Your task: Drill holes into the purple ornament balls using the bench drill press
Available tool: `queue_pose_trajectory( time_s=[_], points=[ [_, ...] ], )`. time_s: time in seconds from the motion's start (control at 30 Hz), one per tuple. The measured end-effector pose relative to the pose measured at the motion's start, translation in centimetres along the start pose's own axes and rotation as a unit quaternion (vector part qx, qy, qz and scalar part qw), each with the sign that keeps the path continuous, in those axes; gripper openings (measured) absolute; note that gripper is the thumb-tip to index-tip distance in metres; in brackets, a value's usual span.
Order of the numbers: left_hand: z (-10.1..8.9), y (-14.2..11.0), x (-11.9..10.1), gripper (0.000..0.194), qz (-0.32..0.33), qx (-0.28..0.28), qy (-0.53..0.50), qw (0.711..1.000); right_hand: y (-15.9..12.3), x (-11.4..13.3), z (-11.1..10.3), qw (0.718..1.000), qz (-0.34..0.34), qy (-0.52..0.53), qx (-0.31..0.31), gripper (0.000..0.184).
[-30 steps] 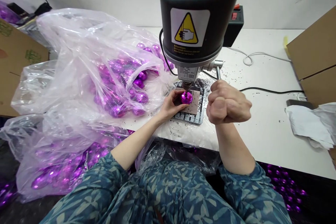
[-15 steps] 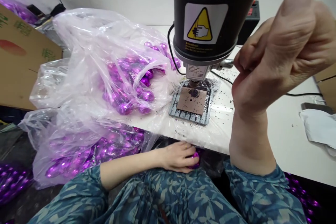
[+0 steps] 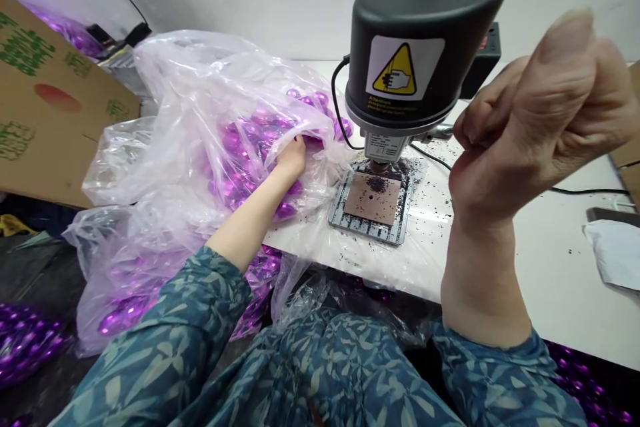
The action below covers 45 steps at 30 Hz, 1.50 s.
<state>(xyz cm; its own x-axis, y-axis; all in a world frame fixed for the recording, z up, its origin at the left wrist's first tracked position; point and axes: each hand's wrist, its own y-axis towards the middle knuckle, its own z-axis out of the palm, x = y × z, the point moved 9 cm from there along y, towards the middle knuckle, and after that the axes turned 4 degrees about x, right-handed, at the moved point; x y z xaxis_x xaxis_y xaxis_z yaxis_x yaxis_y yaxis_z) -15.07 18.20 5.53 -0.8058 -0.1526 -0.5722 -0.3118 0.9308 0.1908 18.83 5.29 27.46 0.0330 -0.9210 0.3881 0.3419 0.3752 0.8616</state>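
Observation:
My left hand [image 3: 293, 157] reaches into the mouth of a clear plastic bag [image 3: 185, 80] holding several shiny purple balls [image 3: 250, 143]. Its fingers are hidden inside the bag. High on the right, my right hand [image 3: 540, 93] is closed in a fist round the end of the metal lever [image 3: 443, 132] of a black bench drill press [image 3: 425, 20]. Below the drill head, a brown square board [image 3: 373, 203] with a small dark hole lies on the slotted metal base [image 3: 367, 232]. Dark shavings [image 3: 377, 183] are heaped on the board and scattered around it.
A cardboard box [image 3: 50, 107] stands at the left. More purple balls in plastic [image 3: 125, 313] hang below the table edge. A black cable [image 3: 575, 190] crosses the white table [image 3: 545, 253], with a white paper or cloth [image 3: 615, 253] at the right.
My left hand has left the purple ball at my lap and moved up and forward into the bag's mouth. My right hand stays closed on the lever.

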Motion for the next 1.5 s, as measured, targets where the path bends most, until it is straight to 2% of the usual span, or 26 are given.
queue_pose_trajectory(
  time_s=[0.07, 0.17, 0.27, 0.37, 0.43, 0.53, 0.6, 0.67, 0.73, 0.9, 0.97, 1.13, 1.33, 1.5],
  points=[
    [0.3, 1.1, 0.4, 0.013, -0.021, -0.011, -0.003, 1.000, 0.0, 0.0, 0.2, 1.000, 0.008, -0.006, 0.011, 0.056],
    [0.4, 0.7, 0.6, 0.011, -0.019, 0.005, -0.019, 1.000, 0.0, 0.2, 0.2, 1.000, -0.007, 0.002, 0.009, 0.055],
    [-0.1, -1.5, -0.6, 0.026, 0.042, 0.060, -0.074, 0.995, 0.0, 0.2, 0.1, 1.000, -0.021, 0.011, -0.001, 0.055],
    [-1.6, -5.3, -2.5, 0.043, 0.106, 0.071, -0.187, 0.974, 0.0, 0.2, 0.4, 1.000, -0.016, 0.011, 0.010, 0.055],
    [-1.7, -8.1, -3.5, 0.049, 0.113, 0.102, -0.299, 0.942, 0.0, 0.4, 0.4, 1.000, -0.022, 0.017, 0.014, 0.052],
    [0.7, -11.7, -4.8, 0.053, 0.057, 0.206, -0.462, 0.861, -0.1, 0.6, 0.3, 0.999, -0.033, 0.034, 0.020, 0.048],
    [2.5, -13.3, -5.5, 0.056, 0.009, 0.253, -0.525, 0.813, -0.1, 0.5, 0.5, 0.999, -0.029, 0.030, 0.028, 0.048],
    [4.0, -14.0, -6.0, 0.058, -0.016, 0.271, -0.548, 0.791, -0.1, 0.5, 0.5, 0.999, -0.023, 0.013, 0.030, 0.049],
    [4.8, -14.2, -6.5, 0.059, -0.009, 0.271, -0.538, 0.798, -0.1, 0.5, 0.4, 1.000, -0.016, -0.006, 0.020, 0.049],
    [5.2, -14.0, -7.5, 0.060, 0.071, 0.243, -0.432, 0.866, -0.5, 0.8, 0.4, 0.999, -0.014, -0.045, 0.021, 0.043],
    [5.2, -13.9, -8.0, 0.056, 0.102, 0.244, -0.393, 0.881, -0.6, 0.6, 0.3, 0.997, -0.011, -0.064, 0.030, 0.039],
    [5.5, -13.7, -8.6, 0.057, 0.147, 0.243, -0.341, 0.896, -0.9, 0.0, 0.2, 0.995, 0.007, -0.097, 0.034, 0.038],
    [5.7, -13.8, -9.4, 0.051, 0.197, 0.227, -0.293, 0.908, -1.0, 0.8, 0.4, 0.996, -0.031, -0.079, 0.039, 0.038],
    [6.0, -14.1, -10.4, 0.050, 0.238, 0.176, -0.251, 0.922, -1.1, 0.3, 0.1, 0.994, 0.003, -0.098, 0.037, 0.040]
  ],
)
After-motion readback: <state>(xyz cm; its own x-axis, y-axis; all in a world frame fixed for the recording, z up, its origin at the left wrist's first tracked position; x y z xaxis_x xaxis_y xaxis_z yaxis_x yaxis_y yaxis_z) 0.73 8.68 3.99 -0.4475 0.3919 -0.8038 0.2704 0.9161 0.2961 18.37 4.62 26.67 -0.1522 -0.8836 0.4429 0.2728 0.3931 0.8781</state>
